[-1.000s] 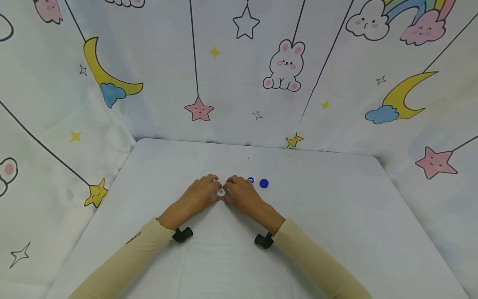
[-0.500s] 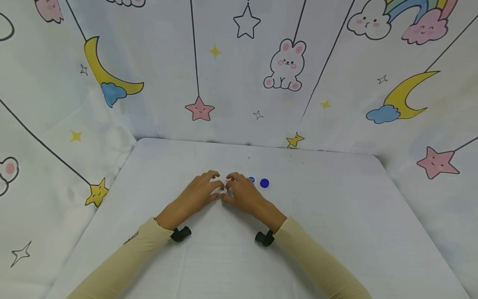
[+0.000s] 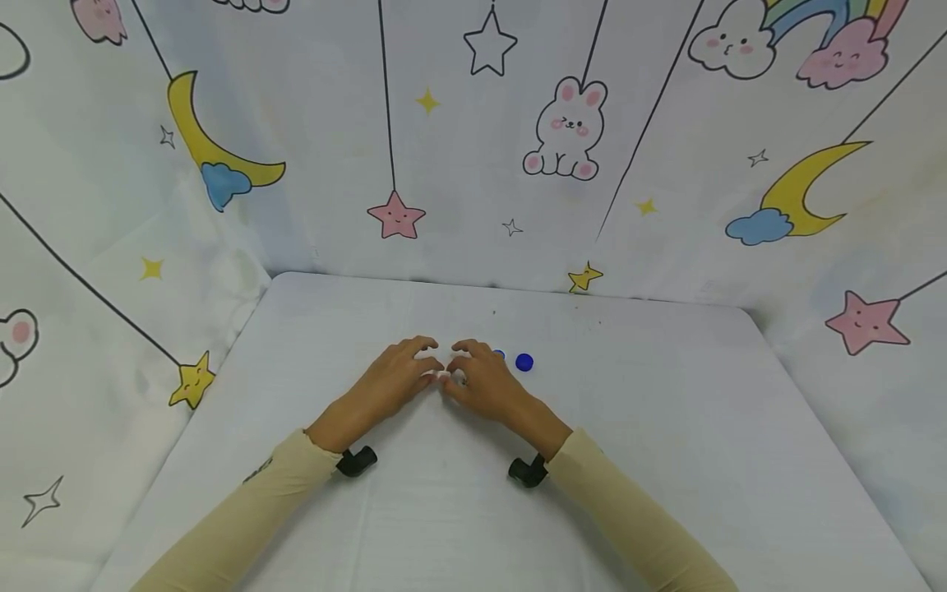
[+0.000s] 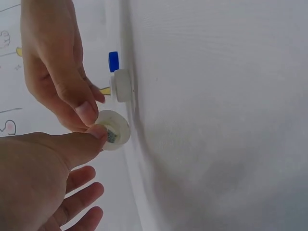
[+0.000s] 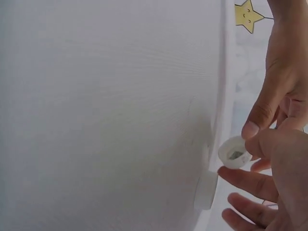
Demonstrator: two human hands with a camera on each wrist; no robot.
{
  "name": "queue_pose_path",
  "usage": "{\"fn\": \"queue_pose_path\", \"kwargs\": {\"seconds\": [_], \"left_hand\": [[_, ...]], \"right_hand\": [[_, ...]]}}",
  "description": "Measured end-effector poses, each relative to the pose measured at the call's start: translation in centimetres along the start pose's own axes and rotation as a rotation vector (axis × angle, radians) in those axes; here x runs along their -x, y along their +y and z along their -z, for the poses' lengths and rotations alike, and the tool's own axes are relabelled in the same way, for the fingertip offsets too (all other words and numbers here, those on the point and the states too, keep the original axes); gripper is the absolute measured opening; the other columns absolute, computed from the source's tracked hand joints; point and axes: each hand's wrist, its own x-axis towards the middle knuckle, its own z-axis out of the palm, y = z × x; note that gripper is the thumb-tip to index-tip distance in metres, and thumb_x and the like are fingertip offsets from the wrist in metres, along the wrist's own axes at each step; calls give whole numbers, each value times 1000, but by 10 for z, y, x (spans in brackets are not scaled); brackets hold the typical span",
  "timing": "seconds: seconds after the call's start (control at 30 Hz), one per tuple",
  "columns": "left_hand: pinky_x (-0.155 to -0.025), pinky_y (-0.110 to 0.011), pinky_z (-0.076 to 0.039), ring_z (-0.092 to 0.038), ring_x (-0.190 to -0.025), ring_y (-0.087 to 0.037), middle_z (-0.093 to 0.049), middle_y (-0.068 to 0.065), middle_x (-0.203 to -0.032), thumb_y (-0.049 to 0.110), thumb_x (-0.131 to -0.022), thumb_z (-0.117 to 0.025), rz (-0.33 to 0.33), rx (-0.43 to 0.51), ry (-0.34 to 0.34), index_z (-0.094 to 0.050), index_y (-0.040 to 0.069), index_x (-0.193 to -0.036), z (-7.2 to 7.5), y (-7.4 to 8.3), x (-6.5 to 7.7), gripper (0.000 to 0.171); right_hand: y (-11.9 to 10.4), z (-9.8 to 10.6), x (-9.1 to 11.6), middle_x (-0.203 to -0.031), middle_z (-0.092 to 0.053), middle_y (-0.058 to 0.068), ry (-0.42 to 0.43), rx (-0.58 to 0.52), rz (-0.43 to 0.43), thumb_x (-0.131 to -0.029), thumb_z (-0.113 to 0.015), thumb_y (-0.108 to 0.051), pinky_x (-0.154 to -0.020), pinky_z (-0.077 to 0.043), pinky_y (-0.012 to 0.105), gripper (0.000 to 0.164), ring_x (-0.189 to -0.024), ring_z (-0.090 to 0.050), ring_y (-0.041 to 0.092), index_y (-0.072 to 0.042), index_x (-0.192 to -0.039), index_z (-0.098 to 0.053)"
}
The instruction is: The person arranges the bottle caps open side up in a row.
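A small white cap (image 3: 444, 375), hollow with a grey patch inside, sits between both hands above the table. My left hand (image 3: 390, 380) pinches it at the edge; its thumb lies over the rim in the left wrist view, the other fingers loosely bent. My right hand (image 3: 488, 382) also has its thumb and fingers at the cap, seen closer in the right wrist view (image 5: 234, 152). Beneath the right hand, a second white cap (image 5: 206, 190) stands on the table. A blue cap (image 3: 524, 363) lies to the right, with another blue round piece (image 3: 500, 355) partly hidden behind the right hand.
The white-covered table (image 3: 666, 444) carries everything. Behind and beside it hangs a white cloth (image 3: 473, 148) printed with moons, stars and a rabbit. Dark wrist cameras (image 3: 358, 462) hang under both sleeves.
The white cap has tilted from face-up to edge-on between the fingers. A second white piece now shows under the right hand. The fingers of both hands have spread slightly; the blue pieces stay put.
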Motion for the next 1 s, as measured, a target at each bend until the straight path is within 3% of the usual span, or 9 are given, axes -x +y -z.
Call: {"fn": "queue_pose_path", "kwargs": {"seconds": [0.23,0.5,0.77,1.0], "left_hand": [[-108,-58,-49,-57,-135,-37,-57,-14,-148,17,-101,-74,110,142,-36,-79,8,-118,0,-2,-2,20],[-114,-60,-43,-49,-141,-46,-53,-21,-150,21,-105,-68,227,345,-97,-78,2,-114,-2,-6,-5,24],[-114,-64,-39,-46,-141,-50,-49,-27,-151,23,-109,-61,272,464,-174,-77,-1,-117,-2,-9,-8,30],[-113,-66,-39,-46,-139,-52,-49,-31,-148,18,-107,-64,243,483,-148,-72,1,-119,1,-7,-6,22]], "right_hand": [[2,-2,2,-140,-62,10,44,49,16,-102,-71,-33,-104,-49,56,28,-132,-58,33,-11,-119,-76],[1,-3,4,-137,-62,9,82,123,75,-96,-80,-37,-106,-48,54,42,-130,-59,31,-10,-125,-70],[4,-4,4,-133,-63,6,133,181,121,-93,-83,-34,-102,-51,49,37,-125,-62,28,-12,-121,-72],[5,1,4,-134,-64,6,116,229,138,-95,-82,-34,-103,-52,50,35,-124,-64,25,-11,-120,-75]]}}
